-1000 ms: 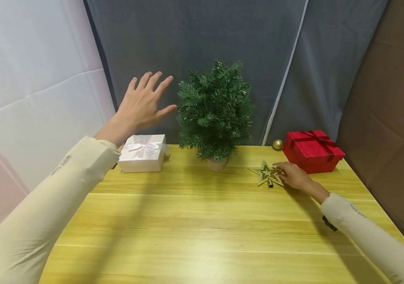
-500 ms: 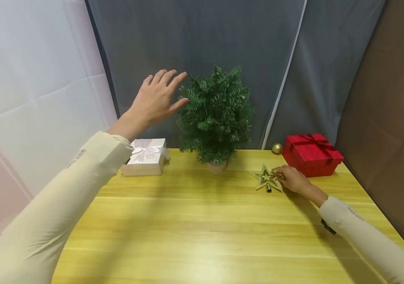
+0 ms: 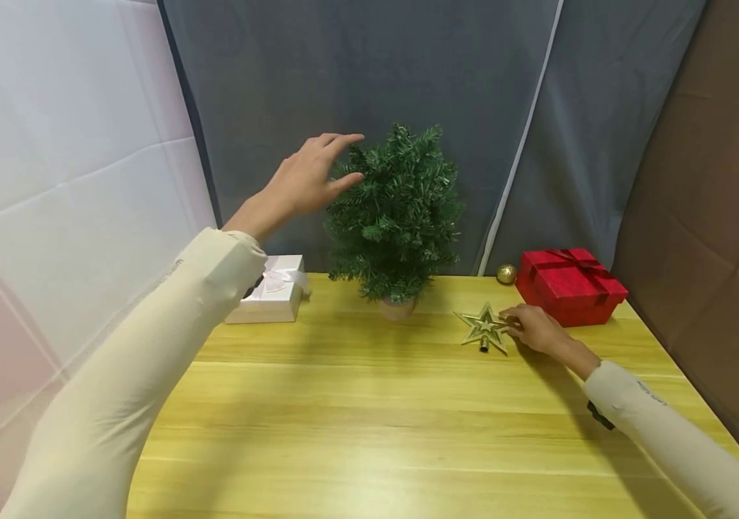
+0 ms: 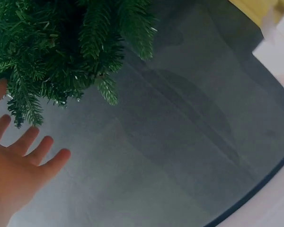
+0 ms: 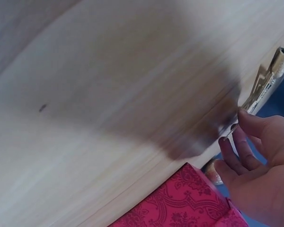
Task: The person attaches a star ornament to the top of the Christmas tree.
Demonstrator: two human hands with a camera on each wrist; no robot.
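Observation:
A small green artificial Christmas tree [image 3: 396, 209] stands in a round base at the back of the table. My left hand [image 3: 309, 171] is raised at its upper left, fingers extended and thumb spread, holding nothing. In the left wrist view the left hand [image 4: 21, 165] has its fingertips close to the branches; whether they touch is unclear. My right hand [image 3: 533, 328] pinches one point of a gold star tree topper [image 3: 486, 326]. The star's socket points toward me. In the right wrist view the right hand [image 5: 260, 161] has thumb and fingers at the star's edge [image 5: 260, 90].
A white gift box [image 3: 272, 306] with a pale ribbon sits at the back left, partly behind my left sleeve. At the back right stands a red gift box [image 3: 570, 288], beside a small gold ball [image 3: 507, 274]. Grey cloth [image 3: 278, 65] hangs behind the wooden table [image 3: 369, 425].
My left hand has moved right, to the tree's upper left side. The star has turned slightly in my right hand, its socket swinging a little left. The view has tilted slightly.

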